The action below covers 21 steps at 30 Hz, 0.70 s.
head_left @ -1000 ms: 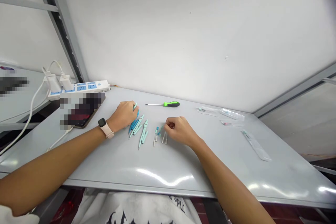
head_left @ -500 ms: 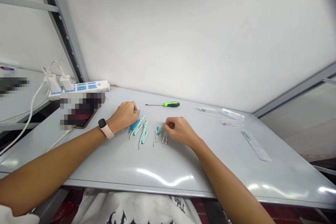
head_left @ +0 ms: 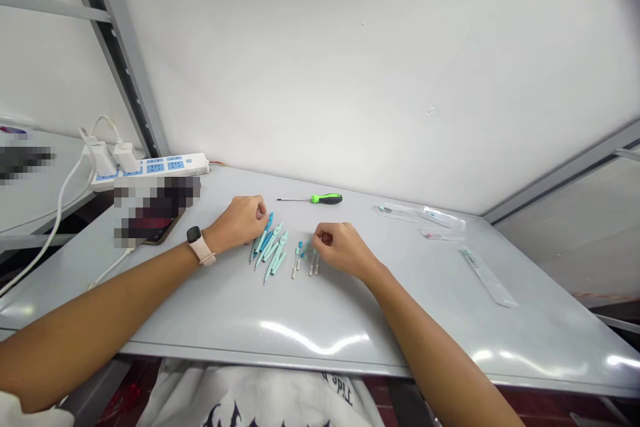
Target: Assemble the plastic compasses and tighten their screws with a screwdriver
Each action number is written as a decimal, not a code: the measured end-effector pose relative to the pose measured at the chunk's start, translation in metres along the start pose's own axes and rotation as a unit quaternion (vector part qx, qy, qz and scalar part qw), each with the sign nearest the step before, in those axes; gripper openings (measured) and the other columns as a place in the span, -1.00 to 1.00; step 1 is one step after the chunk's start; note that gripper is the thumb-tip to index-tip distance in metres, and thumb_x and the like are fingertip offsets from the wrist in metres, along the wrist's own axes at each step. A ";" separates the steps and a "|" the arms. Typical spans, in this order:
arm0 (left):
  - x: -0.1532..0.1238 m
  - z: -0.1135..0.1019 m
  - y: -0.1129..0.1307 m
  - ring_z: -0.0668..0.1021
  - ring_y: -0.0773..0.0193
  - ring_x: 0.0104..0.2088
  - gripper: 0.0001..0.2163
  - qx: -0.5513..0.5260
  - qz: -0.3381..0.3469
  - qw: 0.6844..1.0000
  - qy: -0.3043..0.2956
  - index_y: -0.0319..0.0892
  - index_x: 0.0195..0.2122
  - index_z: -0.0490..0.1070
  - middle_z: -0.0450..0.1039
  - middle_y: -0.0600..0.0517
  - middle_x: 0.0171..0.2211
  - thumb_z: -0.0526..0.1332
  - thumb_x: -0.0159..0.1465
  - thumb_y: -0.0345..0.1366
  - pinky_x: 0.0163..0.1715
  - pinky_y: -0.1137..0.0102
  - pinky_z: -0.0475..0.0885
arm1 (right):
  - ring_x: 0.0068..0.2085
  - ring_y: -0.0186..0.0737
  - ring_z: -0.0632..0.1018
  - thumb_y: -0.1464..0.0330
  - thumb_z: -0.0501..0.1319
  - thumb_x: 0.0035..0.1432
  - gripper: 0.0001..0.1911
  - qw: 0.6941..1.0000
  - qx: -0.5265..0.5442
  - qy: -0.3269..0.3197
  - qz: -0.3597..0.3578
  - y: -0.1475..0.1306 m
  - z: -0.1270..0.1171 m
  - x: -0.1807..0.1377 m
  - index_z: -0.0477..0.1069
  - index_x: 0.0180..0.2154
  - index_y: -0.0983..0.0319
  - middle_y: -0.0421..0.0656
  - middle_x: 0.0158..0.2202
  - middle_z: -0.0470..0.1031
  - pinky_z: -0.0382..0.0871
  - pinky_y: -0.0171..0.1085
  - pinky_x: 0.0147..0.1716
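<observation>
Lying in a tight, fanned cluster near the middle of a pale grey metal tabletop (head_left: 200,307), several slim pale-teal plastic drafting compasses (head_left: 273,255) are shown, with a brighter blue plastic compass (head_left: 264,243) among them. Just to the right, short pale rods with blue tips (head_left: 299,260) are kept in a separate small group. The compasses are thus gathered together while the small rods remain apart; whether any piece has been fitted to another cannot be told at this size.

The curled left hand (head_left: 239,221) is placed against the upper end of the cluster, but whether a compass is gripped cannot be told. The right hand (head_left: 343,251) is also curled, with its fingers bent down over the small rods, and no grip can be confirmed.

Farther out, a green-and-black-handled screwdriver (head_left: 327,199) is laid beyond the pieces, and clear plastic sleeves (head_left: 443,219) are scattered toward the right. A white power strip with blue sockets (head_left: 160,165) is set at the far left corner, beside a pixelated phone (head_left: 157,213). A smartwatch with a pale pink band (head_left: 196,245) is worn on the left wrist.
</observation>
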State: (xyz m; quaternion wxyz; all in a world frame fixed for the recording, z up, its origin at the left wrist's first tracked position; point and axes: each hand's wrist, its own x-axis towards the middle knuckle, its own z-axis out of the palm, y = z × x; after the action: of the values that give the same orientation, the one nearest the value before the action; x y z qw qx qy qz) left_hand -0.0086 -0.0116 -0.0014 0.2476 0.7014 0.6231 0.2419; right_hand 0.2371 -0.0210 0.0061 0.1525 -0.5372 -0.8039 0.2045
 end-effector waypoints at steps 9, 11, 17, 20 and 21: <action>-0.005 0.001 0.005 0.49 0.25 -0.73 -0.87 -0.059 -0.028 0.997 -0.042 -0.13 -0.32 0.37 0.47 0.10 -0.64 0.18 0.28 -0.19 -0.66 0.38 0.36 | -0.49 -0.32 0.27 0.41 0.13 0.11 -0.83 1.000 0.000 0.002 0.004 0.000 0.000 0.001 0.32 -0.52 0.20 -0.26 -0.56 0.35 0.10 -0.30 -0.42; -0.004 0.002 0.003 0.48 0.24 -0.69 -0.85 -0.026 -0.005 0.999 -0.019 -0.12 -0.36 0.36 0.48 0.06 -0.61 0.14 0.30 -0.20 -0.62 0.35 0.35 | -0.49 -0.32 0.26 0.40 0.13 0.11 -0.83 1.000 0.003 0.005 0.004 0.000 0.001 0.001 0.31 -0.53 0.20 -0.25 -0.56 0.35 0.10 -0.29 -0.43; 0.001 0.004 -0.004 0.54 0.16 -0.39 -0.84 0.061 0.076 0.994 0.040 -0.10 -0.46 0.29 0.52 0.00 -0.46 0.13 0.28 -0.30 -0.34 0.30 0.35 | -0.51 -0.33 0.22 0.36 0.11 0.16 -0.76 1.000 0.013 0.012 0.004 0.001 0.003 0.001 0.22 -0.56 0.19 -0.25 -0.57 0.33 0.08 -0.29 -0.44; 0.001 0.005 -0.005 0.52 0.18 -0.41 -0.82 0.069 0.077 0.994 0.029 -0.09 -0.47 0.26 0.50 0.02 -0.48 0.11 0.30 -0.29 -0.36 0.31 0.32 | -0.51 -0.33 0.21 0.34 0.10 0.19 -0.73 1.000 0.012 0.011 0.002 0.001 0.004 0.001 0.18 -0.56 0.18 -0.26 -0.58 0.30 0.07 -0.28 -0.45; 0.001 0.005 -0.005 0.52 0.18 -0.42 -0.82 0.068 0.078 0.994 0.027 -0.08 -0.47 0.26 0.50 0.03 -0.48 0.11 0.30 -0.29 -0.36 0.31 0.32 | -0.51 -0.33 0.21 0.34 0.10 0.19 -0.72 1.000 0.011 0.010 0.002 0.001 0.004 0.001 0.18 -0.56 0.18 -0.26 -0.58 0.30 0.07 -0.28 -0.45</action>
State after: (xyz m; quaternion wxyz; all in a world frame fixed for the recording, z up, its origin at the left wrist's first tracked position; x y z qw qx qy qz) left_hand -0.0090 -0.0102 -0.0080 0.1625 0.7564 0.5877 0.2367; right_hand 0.2356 -0.0201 0.0024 0.1662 -0.5389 -0.7991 0.2084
